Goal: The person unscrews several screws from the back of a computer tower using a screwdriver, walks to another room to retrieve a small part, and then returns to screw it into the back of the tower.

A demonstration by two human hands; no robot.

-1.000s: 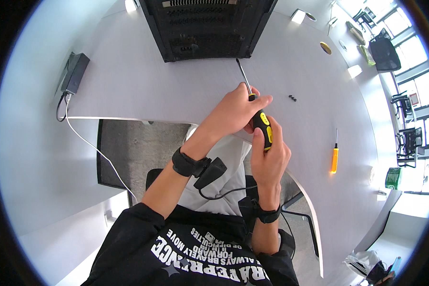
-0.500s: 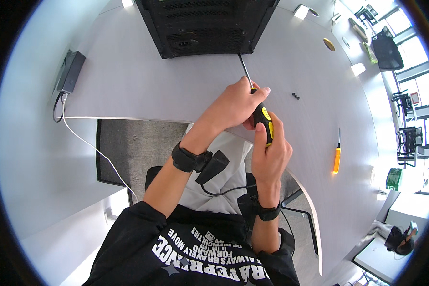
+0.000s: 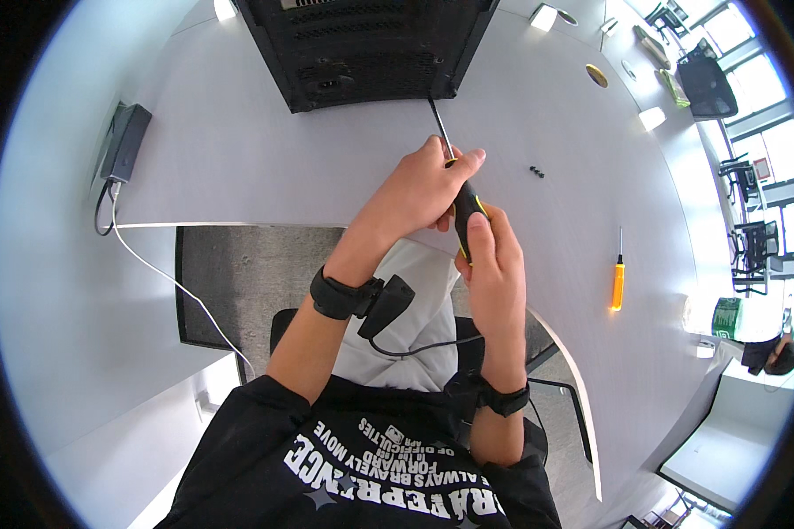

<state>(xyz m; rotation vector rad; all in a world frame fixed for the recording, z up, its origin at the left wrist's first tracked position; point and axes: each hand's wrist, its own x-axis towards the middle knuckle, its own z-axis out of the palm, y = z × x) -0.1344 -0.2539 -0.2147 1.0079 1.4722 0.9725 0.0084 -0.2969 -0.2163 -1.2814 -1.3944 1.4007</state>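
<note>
Right hand (image 3: 494,269) is wrapping the black-and-yellow screwdriver handle (image 3: 464,216), nearest the body. Left hand (image 3: 419,185) is pinching the upper handle where the shaft (image 3: 439,128) begins; both hands are clamped on the tool, touching. Long axis is running away from the body, tip meeting the lower right corner of the black computer case (image 3: 362,44) on the tabletop (image 3: 238,167). Right of the case: small dark screws (image 3: 536,171), then an orange screwdriver (image 3: 618,278).
</note>
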